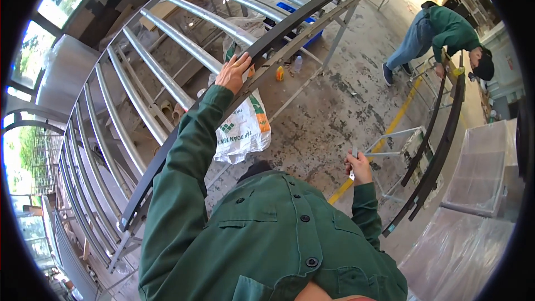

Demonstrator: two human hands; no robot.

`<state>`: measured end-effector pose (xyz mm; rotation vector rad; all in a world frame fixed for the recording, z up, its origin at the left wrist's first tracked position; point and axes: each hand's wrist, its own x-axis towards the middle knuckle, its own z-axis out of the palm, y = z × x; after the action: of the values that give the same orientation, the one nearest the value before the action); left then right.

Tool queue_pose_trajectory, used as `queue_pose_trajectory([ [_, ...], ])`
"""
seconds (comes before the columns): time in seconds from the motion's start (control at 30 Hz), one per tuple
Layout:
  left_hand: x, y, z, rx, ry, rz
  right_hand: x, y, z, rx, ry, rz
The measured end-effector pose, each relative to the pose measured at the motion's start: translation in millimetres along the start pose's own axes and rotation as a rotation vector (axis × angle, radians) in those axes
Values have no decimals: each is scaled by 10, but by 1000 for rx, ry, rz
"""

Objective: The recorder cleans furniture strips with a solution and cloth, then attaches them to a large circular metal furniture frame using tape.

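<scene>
My left hand [234, 72] lies flat with fingers stretched out on a long dark strip [287, 23]. The strip curves in this view along the near edge of a rack of metal rollers [159, 58]. Down at my right side, my right hand [360, 169] is closed around a small silvery hand tool [354, 153]. Its ends show above and below the fingers, but its exact kind is unclear. Below the rack's edge, near my left forearm, is a white printed sack [241, 136].
At the far right a person in green [454, 29] bends over long dark strips [432, 170] on a metal stand [398, 139]. Plastic-wrapped boxes [473, 161] stand at the right. An orange bottle [280, 73], a clear bottle [298, 64] and a blue crate [315, 37] sit by the rack.
</scene>
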<state>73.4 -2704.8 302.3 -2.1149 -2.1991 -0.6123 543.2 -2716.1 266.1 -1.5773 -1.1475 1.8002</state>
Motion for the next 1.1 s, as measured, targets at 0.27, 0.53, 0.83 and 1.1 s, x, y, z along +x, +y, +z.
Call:
queue_pose_trajectory([
  [0.27, 522, 137, 226, 12, -28, -43, 922, -1021, 525, 43, -307, -135],
  [0.53, 466, 367, 93, 50, 58, -95, 2330, -2330, 1221, -220, -370, -306],
  [0.83, -144, 298, -295, -153, 177, -299, 3533, -3180, 1647, -440, -258, -553],
  [1.1, -388, 170, -265, 107, 326, -910, 3843, -3270, 1734, -700, -80, -699],
])
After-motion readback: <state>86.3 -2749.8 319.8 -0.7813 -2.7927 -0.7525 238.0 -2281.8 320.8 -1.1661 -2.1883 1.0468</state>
